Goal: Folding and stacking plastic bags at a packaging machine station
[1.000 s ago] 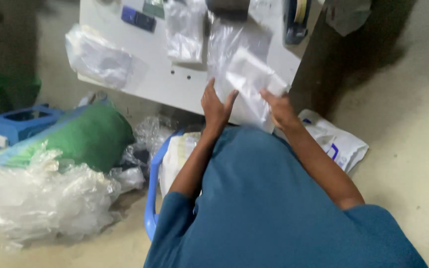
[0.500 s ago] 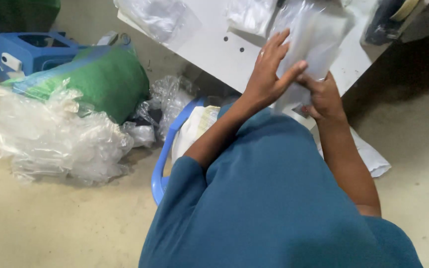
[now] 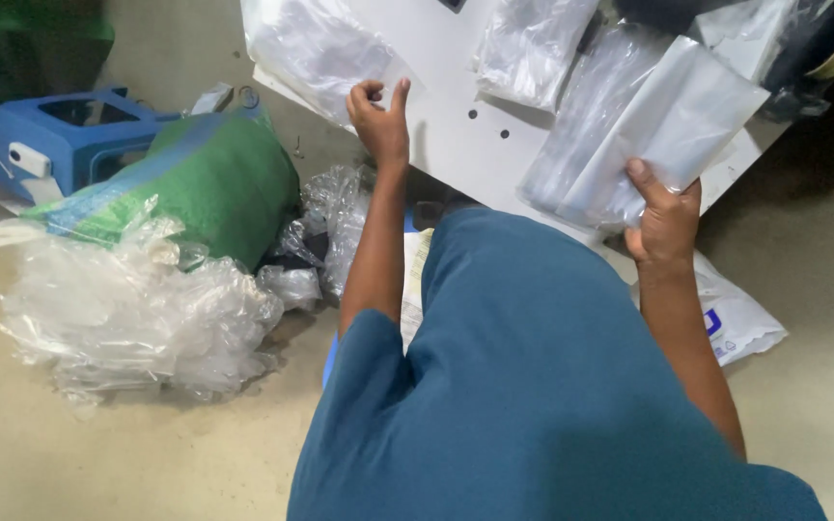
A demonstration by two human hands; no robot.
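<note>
Far left on the floor: a blue plastic housing point(image 3: 60, 135), then a green sack point(image 3: 209, 178), then a heap of crumpled clear film point(image 3: 137, 318) nearer, just beside the sack.

Left hand point(image 3: 378, 121) at the near-left edge of the white table point(image 3: 446, 106), fingers curled narrow, thumb up, pinching or touching the lower corner of a clear plastic bag point(image 3: 316, 48) lying on the table; hard to tell whether gripped or only touched.

Further right, 1 more clear bag point(image 3: 528, 48) flat on the table, untouched.

Right hand point(image 3: 663, 217) closed on the near edge of a flat clear sleeve point(image 3: 644, 130), thumb on top, sleeve fanning far and right over the table's near-right corner.

By judgement, bag handling midway: 1 sleeve in hand, 1 bag just being taken up, others waiting on the table, much film already discarded on the floor.

Near right, under the forearm, a white printed bag point(image 3: 740, 318) on the floor.
</note>
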